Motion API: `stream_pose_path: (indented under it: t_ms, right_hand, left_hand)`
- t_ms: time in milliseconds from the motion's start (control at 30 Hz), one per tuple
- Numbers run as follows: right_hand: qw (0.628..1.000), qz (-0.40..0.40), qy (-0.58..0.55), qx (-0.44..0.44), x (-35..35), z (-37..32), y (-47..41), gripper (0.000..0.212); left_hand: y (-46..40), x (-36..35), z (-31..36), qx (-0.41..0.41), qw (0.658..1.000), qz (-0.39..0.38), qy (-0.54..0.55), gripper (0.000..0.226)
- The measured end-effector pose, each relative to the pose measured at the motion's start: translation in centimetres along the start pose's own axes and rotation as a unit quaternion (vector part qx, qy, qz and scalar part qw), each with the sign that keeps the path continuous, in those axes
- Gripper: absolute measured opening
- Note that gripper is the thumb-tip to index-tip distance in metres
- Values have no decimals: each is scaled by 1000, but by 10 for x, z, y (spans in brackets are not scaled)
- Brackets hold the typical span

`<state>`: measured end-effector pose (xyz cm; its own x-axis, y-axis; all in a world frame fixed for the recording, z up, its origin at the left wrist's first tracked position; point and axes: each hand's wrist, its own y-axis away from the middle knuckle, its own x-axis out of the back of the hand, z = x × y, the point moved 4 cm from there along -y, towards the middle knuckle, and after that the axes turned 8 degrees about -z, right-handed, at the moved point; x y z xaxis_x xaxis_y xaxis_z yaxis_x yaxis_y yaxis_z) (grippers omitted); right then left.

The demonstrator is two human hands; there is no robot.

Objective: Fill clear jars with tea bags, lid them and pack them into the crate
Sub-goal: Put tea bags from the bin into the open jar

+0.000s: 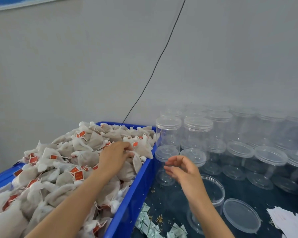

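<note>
In the blue crate [127, 200], heaped with tea bags [58, 169], your left hand [115, 152] lay on the pile, fingers curled round one tea bag [137, 160] near the right wall. Your right hand [182, 169] hovered just beside the crate, fingers loosely spread, holding nothing, above an open jar [215, 189]. Its lid [241, 215] lay alongside; lidded empty jars [196, 134] stood stacked behind.

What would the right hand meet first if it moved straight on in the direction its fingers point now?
Probably the lidded clear jar beside the blue crate. The right hand is open, fingertips aimed left at it, though depth is hard to judge.
</note>
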<state>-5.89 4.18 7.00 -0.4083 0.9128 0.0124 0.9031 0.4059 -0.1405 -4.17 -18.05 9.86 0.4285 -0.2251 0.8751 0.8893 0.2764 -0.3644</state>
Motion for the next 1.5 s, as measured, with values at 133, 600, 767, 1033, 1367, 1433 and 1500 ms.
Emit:
stream_pose_path:
  t_ms: [133,600,767,1033,1367,1433,1500]
  right_hand:
    - [996,-43,-70,-29,-12,8,-2,20]
    - [982,-92,-159,-47,-29,15,2,12]
    - [970,-105,-197,-96,-29,17,0,11]
    - [957,-119,-232,-127,-29,20,2,22]
    - [928,-85,-340,-129,-27,26,0,35]
    - [927,-107,-344,-106,-30,25,1,38]
    - [930,-149,-328,-71,-37,21,2,44]
  left_hand:
    - [4,11,19,-43,988,29,147,6]
    - [4,35,-3,-81,989,-106,70,16]
    - [8,9,-36,-18,969,-236,-76,40]
    - [6,-10,-25,-73,960,-252,-100,42]
    - [11,21,12,-35,934,-102,341,11]
    - [16,10,26,-44,923,-153,351,6]
    - [21,-1,36,-64,914,-197,348,6]
